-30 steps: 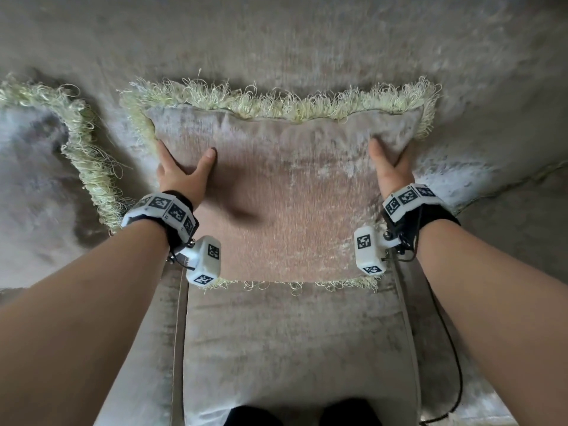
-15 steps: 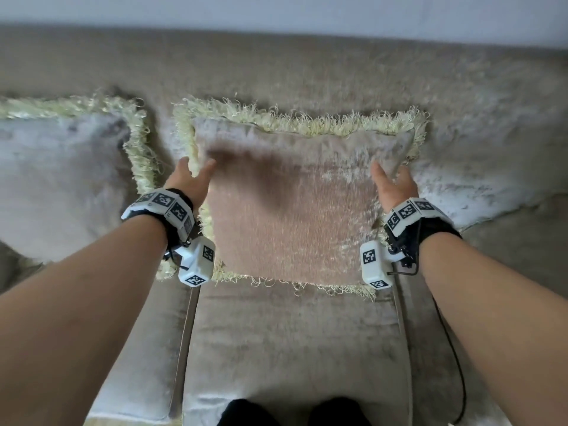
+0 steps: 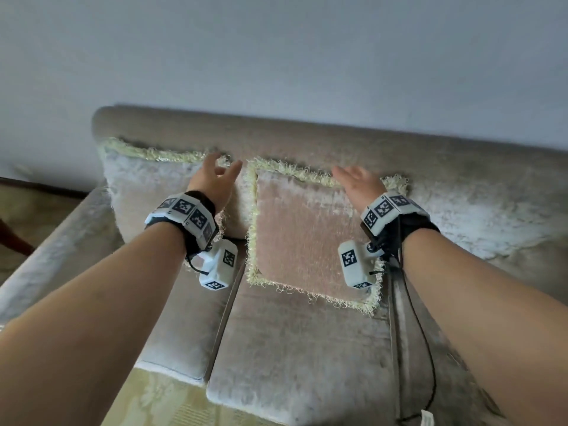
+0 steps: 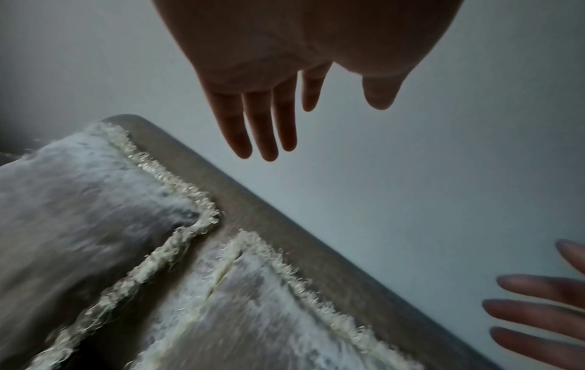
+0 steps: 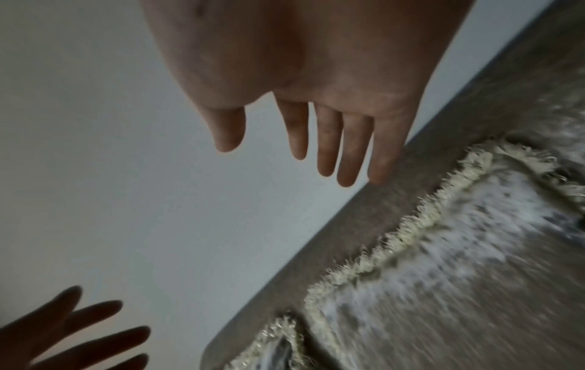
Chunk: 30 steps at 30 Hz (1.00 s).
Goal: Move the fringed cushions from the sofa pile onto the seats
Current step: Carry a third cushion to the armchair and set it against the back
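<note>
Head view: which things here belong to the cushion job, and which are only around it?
Job:
- middle cushion, leaning on the sofa back
- left cushion, beside it
- sofa seat
- left hand and right hand, both open, holding nothing

Only around:
- wall
- cable
- floor

I count two fringed cushions: the left cushion (image 3: pixel 147 192) at my ten o'clock and the middle cushion (image 3: pixel 307 235) at twelve, each leaning upright against the sofa back (image 3: pixel 307 136). I count two visible seat pads, the left seat pad (image 3: pixel 184 327) at nine o'clock and the middle seat pad (image 3: pixel 301 348) at six. I see two of my own hands, my left hand (image 3: pixel 213 179) and my right hand (image 3: pixel 358 182), and two wrist cameras.
</note>
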Available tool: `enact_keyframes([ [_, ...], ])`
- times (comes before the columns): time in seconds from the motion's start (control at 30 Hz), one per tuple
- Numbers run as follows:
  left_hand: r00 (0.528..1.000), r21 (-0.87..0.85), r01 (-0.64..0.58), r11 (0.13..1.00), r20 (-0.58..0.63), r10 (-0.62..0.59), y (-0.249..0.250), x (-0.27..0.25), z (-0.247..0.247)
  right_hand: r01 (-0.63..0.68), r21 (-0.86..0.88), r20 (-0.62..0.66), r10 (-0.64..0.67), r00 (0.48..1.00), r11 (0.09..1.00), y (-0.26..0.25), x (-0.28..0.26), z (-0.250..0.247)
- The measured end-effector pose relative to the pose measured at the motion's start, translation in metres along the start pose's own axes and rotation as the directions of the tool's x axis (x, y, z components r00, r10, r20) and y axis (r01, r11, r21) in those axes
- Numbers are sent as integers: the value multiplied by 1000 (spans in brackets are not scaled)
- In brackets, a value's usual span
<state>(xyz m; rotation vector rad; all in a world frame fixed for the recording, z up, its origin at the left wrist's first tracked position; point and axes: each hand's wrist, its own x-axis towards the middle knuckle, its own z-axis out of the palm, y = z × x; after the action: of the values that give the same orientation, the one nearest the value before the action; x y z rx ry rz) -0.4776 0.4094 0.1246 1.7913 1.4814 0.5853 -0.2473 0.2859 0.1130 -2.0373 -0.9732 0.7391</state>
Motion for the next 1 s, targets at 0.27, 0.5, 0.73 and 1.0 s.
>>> enact_keyframes([
  [0.27,964,-58,-238,969,106,243,60,-82,-12,0,20,-159,3,987,1000,-16,-102,-51],
  [0.5,882,-193,-357,914,251,398,108,-162,29,-62,96,-376,94,922,993,13,-207,-119],
  [0.73,772,-309,-396,865,398,496,172,-247,97,-104,192,-492,187,850,976,58,-280,-197],
  [1.0,688,-320,-442,838,479,545,252,-304,197,-141,192,-581,229,781,971,128,-317,-295],
])
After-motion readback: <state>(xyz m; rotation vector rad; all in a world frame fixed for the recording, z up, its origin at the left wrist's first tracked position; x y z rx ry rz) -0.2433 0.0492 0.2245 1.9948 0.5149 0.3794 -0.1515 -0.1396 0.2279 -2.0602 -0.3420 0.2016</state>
